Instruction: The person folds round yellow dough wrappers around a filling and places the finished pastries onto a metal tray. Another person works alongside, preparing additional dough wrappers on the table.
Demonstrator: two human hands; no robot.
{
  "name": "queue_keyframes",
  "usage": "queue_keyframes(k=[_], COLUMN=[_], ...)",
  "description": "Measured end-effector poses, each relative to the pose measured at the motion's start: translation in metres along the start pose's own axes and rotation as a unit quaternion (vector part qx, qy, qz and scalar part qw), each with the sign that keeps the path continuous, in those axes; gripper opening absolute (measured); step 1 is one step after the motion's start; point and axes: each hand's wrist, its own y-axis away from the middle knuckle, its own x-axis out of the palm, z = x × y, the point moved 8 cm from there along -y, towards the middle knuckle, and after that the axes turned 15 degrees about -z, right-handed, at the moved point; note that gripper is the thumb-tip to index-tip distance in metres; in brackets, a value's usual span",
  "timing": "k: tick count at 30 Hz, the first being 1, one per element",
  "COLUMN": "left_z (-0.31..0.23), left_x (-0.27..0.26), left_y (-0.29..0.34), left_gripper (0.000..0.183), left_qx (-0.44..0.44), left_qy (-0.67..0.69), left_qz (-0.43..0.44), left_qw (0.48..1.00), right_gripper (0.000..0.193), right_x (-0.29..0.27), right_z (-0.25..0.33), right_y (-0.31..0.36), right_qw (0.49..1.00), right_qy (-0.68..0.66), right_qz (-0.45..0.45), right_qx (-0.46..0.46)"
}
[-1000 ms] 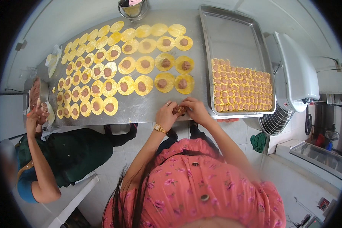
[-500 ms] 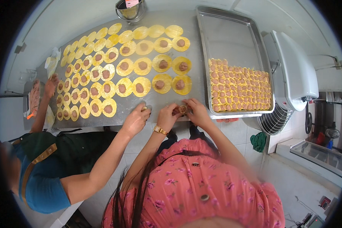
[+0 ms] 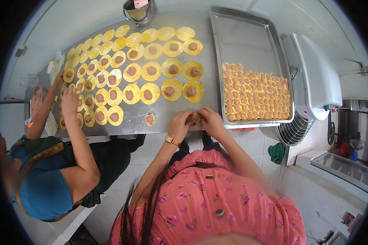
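Observation:
A small open-topped dumpling (image 3: 196, 117) with a meat filling is held at the table's front edge. My left hand (image 3: 181, 125), with a gold watch at its wrist, closes its fingers on one side of it. From the other side my right hand (image 3: 211, 122) grips it too. Left of my hands a finished dumpling (image 3: 150, 119) stands on the metal table. Beyond lie rows of round yellow wrappers (image 3: 192, 71), many with a lump of meat (image 3: 173, 69) in the middle; the farthest row is bare.
At right, a metal tray (image 3: 249, 32) holds packed rows of dumplings (image 3: 255, 94). A white machine (image 3: 315, 73) stands beyond it. At left, a co-worker's hands (image 3: 70, 99) reach over the wrappers, near a meat tray (image 3: 36, 104). A small bucket (image 3: 139, 12) stands at the back.
The co-worker's near hand has moved left to the wrappers, leaving a dumpling on the table. The other has raised a filled wrapper's edge. My hands stay around the same dumpling.

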Motion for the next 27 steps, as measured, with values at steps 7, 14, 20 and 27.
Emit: queue_keyframes(k=[7,14,20,27], left_z=[-0.003,-0.01,0.001,0.017], left_x=[0.002,0.0,0.005,-0.016], left_y=[-0.004,-0.006,-0.01,0.01], left_gripper=[0.03,0.032,0.034,0.025], left_qx=[-0.009,0.02,-0.059,-0.101], left_qy=[-0.013,0.002,0.036,0.064], left_qz=[0.015,-0.008,0.02,-0.051], left_qw=[1.0,1.0,0.997,0.992], right_gripper=[0.035,0.031,0.029,0.027], right_x=[0.0,0.0,0.007,0.013], right_z=[0.002,-0.001,-0.006,0.018], right_y=[-0.002,-0.005,-0.017,-0.013], right_qw=[1.0,1.0,0.998,0.979], right_qy=[-0.005,-0.011,-0.029,0.057], right_qz=[0.03,0.018,0.063,0.156], right_qx=[0.001,-0.003,-0.003,-0.114])
